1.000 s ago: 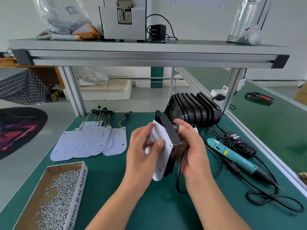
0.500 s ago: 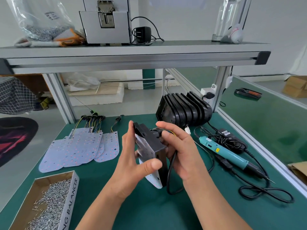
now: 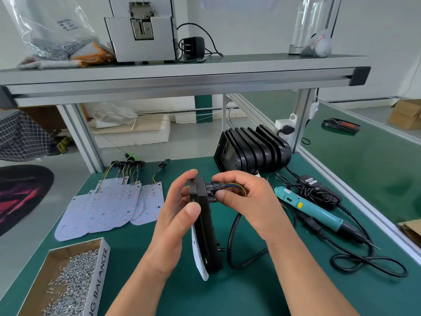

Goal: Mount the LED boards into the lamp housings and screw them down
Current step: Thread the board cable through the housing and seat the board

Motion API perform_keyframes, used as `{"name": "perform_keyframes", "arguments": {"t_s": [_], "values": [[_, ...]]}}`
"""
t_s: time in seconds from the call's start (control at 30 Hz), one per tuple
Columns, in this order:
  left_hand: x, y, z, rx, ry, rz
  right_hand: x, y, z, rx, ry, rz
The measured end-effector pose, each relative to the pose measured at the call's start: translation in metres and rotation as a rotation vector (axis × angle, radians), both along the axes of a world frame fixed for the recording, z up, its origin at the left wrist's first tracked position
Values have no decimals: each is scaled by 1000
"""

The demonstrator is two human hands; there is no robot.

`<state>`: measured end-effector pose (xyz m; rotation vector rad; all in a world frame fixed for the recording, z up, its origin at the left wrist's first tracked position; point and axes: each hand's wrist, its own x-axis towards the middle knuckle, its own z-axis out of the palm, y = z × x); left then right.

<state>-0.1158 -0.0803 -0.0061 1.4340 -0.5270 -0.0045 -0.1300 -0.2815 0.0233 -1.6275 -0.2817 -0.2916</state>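
Head view: left hand point(image 3: 175, 215) clamps black plastic lamp housing point(image 3: 204, 224) upright on edge above mid green bench point(image 3: 250, 293), white LED board point(image 3: 198, 254) against its left face. Right hand point(image 3: 248, 201) pinches black connector point(image 3: 211, 190) with coloured wires at housing's back. Best: pull wires fully through, seat board flat, holes aligned, before reaching teal electric screwdriver point(image 3: 314, 210) near right edge.

housing point(image 3: 206, 226): matt black, probably plastic | mat point(image 3: 262, 290): matt green | screw box point(image 3: 58, 254): brown cardboard | frame point(image 3: 177, 80): brushed aluminium
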Motion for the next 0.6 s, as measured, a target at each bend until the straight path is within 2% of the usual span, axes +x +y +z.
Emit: {"name": "perform_keyframes", "arguments": {"t_s": [0.3, 0.6], "values": [[0, 2, 2, -65, 83, 12, 0, 6, 2, 171, 21, 51], [-2, 0, 5, -119, 94, -6, 3, 7, -4, 32, -12, -20]]}}
